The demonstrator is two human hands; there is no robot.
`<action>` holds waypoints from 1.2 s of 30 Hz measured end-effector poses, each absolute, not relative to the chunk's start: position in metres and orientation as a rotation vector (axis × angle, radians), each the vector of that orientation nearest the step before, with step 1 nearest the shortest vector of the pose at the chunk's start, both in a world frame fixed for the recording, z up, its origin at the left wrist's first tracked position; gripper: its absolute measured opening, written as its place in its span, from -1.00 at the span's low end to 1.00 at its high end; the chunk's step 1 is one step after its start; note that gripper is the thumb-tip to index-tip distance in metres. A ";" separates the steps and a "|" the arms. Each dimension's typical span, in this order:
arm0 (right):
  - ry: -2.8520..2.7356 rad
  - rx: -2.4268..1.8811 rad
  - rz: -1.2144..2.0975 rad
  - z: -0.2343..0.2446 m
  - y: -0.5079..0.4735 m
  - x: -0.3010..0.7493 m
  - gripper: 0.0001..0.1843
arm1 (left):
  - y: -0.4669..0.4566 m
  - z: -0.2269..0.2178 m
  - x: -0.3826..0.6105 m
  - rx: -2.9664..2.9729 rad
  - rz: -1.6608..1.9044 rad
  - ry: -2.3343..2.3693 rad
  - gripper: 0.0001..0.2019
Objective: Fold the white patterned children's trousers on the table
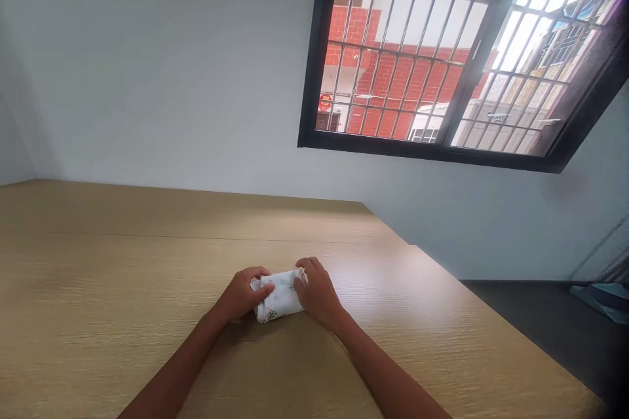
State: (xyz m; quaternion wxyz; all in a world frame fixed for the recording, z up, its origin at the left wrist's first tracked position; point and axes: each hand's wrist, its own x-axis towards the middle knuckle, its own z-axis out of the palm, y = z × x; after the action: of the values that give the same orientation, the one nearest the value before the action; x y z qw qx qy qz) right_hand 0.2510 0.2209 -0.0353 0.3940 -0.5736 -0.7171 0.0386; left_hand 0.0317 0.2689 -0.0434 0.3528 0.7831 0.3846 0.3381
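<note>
On the pale wood-grain worktop (pixel 108 327), near edge side, folded white bundle with small printed motifs (pixel 282 294), lying between the person's two hands. Left hand (pixel 243 291) pinches its left end, thumb on top; right hand (pixel 317 293) grips the right end, thumb also on top. Thin seam line runs across the worktop toward the back; right edge has a small step. Plain pale wall (pixel 162 65) behind; dark-framed window (pixel 403 59) upper right, metal bars, red brick building (pixel 388 82) outside. Dark floor (pixel 521 317) lower right.

Bundle's underside and most fingertips hidden; cloth or paper, can't tell. Forearms cut off by bottom edge. Bluish object (pixel 602 301) at far right cut off, unidentifiable. Upper-right corner dark, glare on outer pane.
</note>
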 end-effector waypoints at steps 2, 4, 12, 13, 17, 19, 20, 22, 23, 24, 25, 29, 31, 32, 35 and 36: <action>-1.861 -1.372 0.103 -0.031 0.217 0.246 -0.79 | 0.268 -0.042 0.031 2.078 0.879 0.976 -0.70; -1.904 -1.298 0.132 -0.029 0.213 0.242 -0.79 | 0.269 -0.041 0.031 2.119 0.884 0.966 -0.71; -2.078 -1.112 0.140 -0.025 0.201 0.230 -0.82 | 0.269 -0.045 0.033 2.059 0.863 0.878 -0.69; -2.117 -1.097 0.159 -0.024 0.200 0.228 -0.78 | 0.268 -0.045 0.034 2.068 0.866 0.866 -0.71; -2.266 -1.145 0.206 -0.022 0.198 0.226 -0.58 | 0.267 -0.045 0.034 2.093 0.866 0.843 -0.75; -2.296 -1.175 0.207 -0.023 0.199 0.227 -0.59 | 0.267 -0.045 0.034 2.092 0.859 0.862 -0.74; -2.300 -1.187 0.202 -0.024 0.200 0.228 -0.61 | 0.267 -0.045 0.034 2.098 0.855 0.872 -0.74; -2.296 -1.222 0.187 -0.027 0.203 0.230 -0.64 | 0.267 -0.045 0.033 2.119 0.843 0.881 -0.74; -2.291 -1.244 0.183 -0.028 0.204 0.231 -0.65 | 0.267 -0.045 0.033 2.126 0.839 0.883 -0.74; -2.287 -1.266 0.184 -0.029 0.205 0.232 -0.65 | 0.267 -0.045 0.033 2.130 0.837 0.885 -0.74; -2.284 -1.287 0.186 -0.030 0.206 0.233 -0.66 | 0.267 -0.045 0.033 2.132 0.836 0.885 -0.74; -2.270 -1.338 0.190 -0.034 0.210 0.237 -0.64 | 0.267 -0.046 0.033 2.144 0.836 0.901 -0.72; -2.272 -1.349 0.192 -0.034 0.210 0.238 -0.65 | 0.266 -0.046 0.034 2.152 0.835 0.906 -0.72; -2.273 -1.358 0.193 -0.033 0.209 0.238 -0.67 | 0.266 -0.045 0.034 2.157 0.833 0.907 -0.73; -2.251 -1.414 0.195 -0.032 0.208 0.238 -0.73 | 0.265 -0.043 0.034 2.173 0.819 0.908 -0.74; -2.238 -1.436 0.195 -0.031 0.208 0.238 -0.75 | 0.264 -0.042 0.034 2.182 0.810 0.906 -0.74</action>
State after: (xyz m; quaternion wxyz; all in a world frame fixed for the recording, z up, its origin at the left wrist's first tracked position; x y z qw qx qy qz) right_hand 0.2384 0.2079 -0.0310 0.2354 -0.5234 -0.8158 0.0710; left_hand 0.0343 0.2644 -0.0422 0.3163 0.8288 0.3440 0.3077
